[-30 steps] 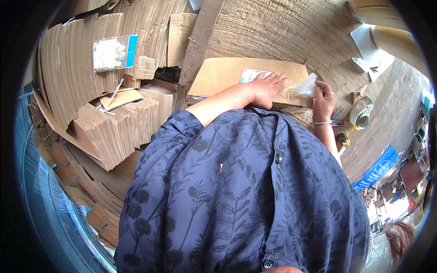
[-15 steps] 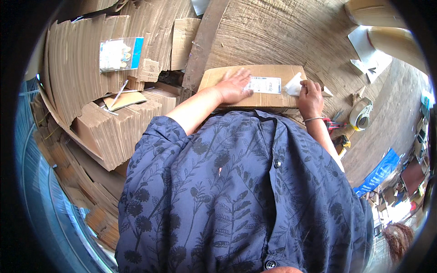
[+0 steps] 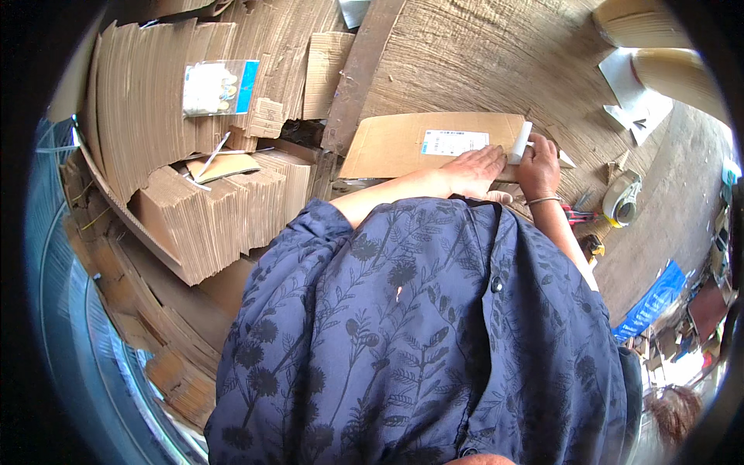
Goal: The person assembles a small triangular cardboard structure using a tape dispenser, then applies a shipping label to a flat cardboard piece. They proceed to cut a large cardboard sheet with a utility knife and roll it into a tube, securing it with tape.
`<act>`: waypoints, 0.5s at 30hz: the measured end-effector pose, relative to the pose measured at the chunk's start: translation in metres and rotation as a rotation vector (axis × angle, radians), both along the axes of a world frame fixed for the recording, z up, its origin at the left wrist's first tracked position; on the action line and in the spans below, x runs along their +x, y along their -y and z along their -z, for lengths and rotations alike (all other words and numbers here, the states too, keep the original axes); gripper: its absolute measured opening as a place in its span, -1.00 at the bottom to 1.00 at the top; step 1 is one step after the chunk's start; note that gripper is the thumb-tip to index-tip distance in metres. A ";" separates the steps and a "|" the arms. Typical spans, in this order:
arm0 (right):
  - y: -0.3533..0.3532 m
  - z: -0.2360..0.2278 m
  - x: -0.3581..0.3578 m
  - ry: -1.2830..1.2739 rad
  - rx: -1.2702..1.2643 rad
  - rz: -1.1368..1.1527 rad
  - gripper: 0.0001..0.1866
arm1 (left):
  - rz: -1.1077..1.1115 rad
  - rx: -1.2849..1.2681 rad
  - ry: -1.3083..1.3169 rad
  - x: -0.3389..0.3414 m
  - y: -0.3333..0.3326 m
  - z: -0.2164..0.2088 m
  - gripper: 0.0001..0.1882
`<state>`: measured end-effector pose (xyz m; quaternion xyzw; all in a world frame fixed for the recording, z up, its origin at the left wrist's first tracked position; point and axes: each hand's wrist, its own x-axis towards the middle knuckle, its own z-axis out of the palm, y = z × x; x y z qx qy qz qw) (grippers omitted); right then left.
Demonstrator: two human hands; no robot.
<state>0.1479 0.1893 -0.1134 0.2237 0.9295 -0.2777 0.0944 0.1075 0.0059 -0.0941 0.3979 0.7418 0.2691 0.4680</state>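
Observation:
A closed brown cardboard box (image 3: 387, 143) lies before me on the wooden tabletop. On its upper face sits a white printed label (image 3: 443, 142). My left hand (image 3: 474, 170) rests palm down on the box, its fingers stretched toward the right end and touching the area beside the label. At the box's right end, the curled fingers of my right hand (image 3: 540, 167) hold a white paper strip (image 3: 521, 141), which stands up from the box edge. The fingertips of that hand are partly hidden.
Stacked flattened cardboard (image 3: 217, 213) fills the left, with a clear bag of white pieces (image 3: 209, 89) on it. To the right lie a tape roll (image 3: 621, 198), a red-handled tool (image 3: 577, 215) and a yellow-black tool (image 3: 595, 246). White paper (image 3: 632, 85) lies farther back.
My left hand has slid right across the label to the box's right end, uncovering the label's left part. The white strip now stands more upright in my right hand. The view has shifted slightly.

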 end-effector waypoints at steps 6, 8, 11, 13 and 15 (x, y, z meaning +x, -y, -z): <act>0.002 -0.004 0.001 -0.017 -0.030 0.002 -0.77 | -0.095 -0.141 -0.025 -0.001 0.064 -0.008 -0.04; 0.002 -0.003 -0.001 -0.015 -0.042 0.011 -0.77 | -0.093 -0.211 -0.013 -0.007 0.078 -0.009 -0.08; 0.005 -0.010 -0.006 0.023 -0.066 0.024 -0.75 | -0.132 -0.304 -0.057 -0.007 0.101 0.008 -0.12; 0.006 -0.012 -0.007 0.013 -0.074 0.033 -0.74 | -0.160 -0.360 -0.057 -0.014 0.108 0.021 -0.13; 0.006 -0.015 -0.008 0.035 -0.078 0.041 -0.74 | -0.129 -0.429 -0.061 -0.022 0.105 0.030 -0.13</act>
